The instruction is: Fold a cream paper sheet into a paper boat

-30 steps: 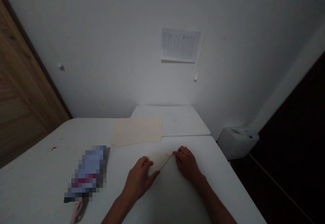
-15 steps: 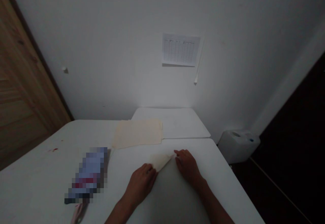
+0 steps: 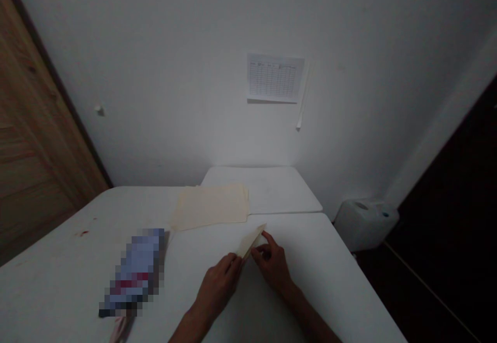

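- Folded cream paper (image 3: 250, 241): on or just above the white tabletop (image 3: 334, 275), at 12 o'clock from the wearer, slanting toward 1 o'clock.
- Left hand (image 3: 219, 282): fingers closed on its 7 o'clock end.
- Right hand (image 3: 275, 265): curled at its 4 o'clock edge, finger and thumb parted; grip unclear.
- Risk: uneven finger pressure could skew the fold; a slack left hold could let layers slip.
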